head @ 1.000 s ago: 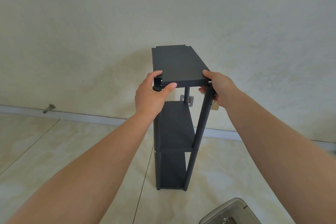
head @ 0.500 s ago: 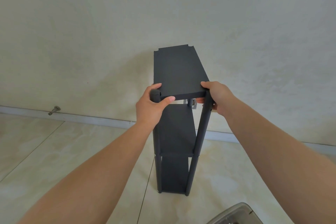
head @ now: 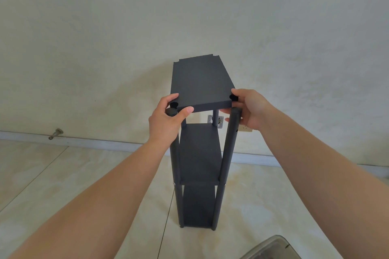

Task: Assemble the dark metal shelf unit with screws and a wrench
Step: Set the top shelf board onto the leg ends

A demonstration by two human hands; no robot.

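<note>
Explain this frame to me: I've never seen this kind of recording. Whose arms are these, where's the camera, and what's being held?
The camera is worn on a person's head, looking forward and down at their own bare arms; there is no robot. The left hand and right hand each grip a near corner of the top shelf panel, held over the near posts of a dark shelf unit standing on the tiled floor. A grey bin peeks in at the bottom.

Both hands have lifted the top shelf panel point(head: 202, 82) off the near post tops point(head: 236, 111), exposing them.
</note>
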